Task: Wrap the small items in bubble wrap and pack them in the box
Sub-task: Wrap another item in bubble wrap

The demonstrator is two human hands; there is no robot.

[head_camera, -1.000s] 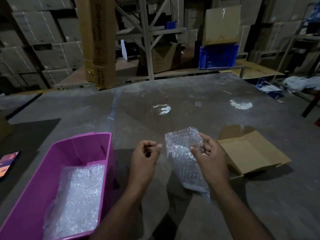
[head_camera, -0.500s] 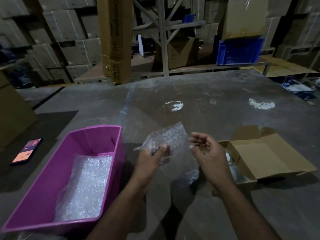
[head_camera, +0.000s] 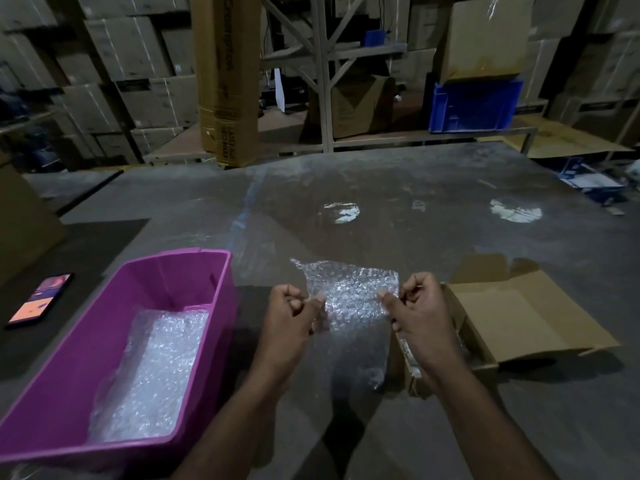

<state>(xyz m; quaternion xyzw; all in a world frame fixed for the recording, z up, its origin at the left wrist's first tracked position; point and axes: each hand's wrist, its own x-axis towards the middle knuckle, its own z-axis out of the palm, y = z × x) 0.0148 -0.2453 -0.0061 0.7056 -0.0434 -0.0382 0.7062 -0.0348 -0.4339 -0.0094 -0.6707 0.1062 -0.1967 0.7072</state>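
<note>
A clear sheet of bubble wrap (head_camera: 349,292) is stretched flat above the grey table between both hands. My left hand (head_camera: 294,317) pinches its left edge with curled fingers. My right hand (head_camera: 419,310) pinches its right edge the same way. To the right lies an open cardboard box (head_camera: 519,320) with its flap folded out; my right wrist hides part of its inside, where something pale shows. A pink plastic bin (head_camera: 194,271) at the left holds more bubble wrap (head_camera: 152,372).
A lit phone (head_camera: 40,299) lies on a dark mat at the far left. A tall cardboard carton (head_camera: 227,81) stands at the table's far edge. Shelving with boxes and a blue crate (head_camera: 474,107) fills the background. A large brown box (head_camera: 20,216) sits left.
The crumpled bubble wrap went from my right hand to my left, and now both hands hold it spread flat. The view has shifted, bringing the phone into sight.
</note>
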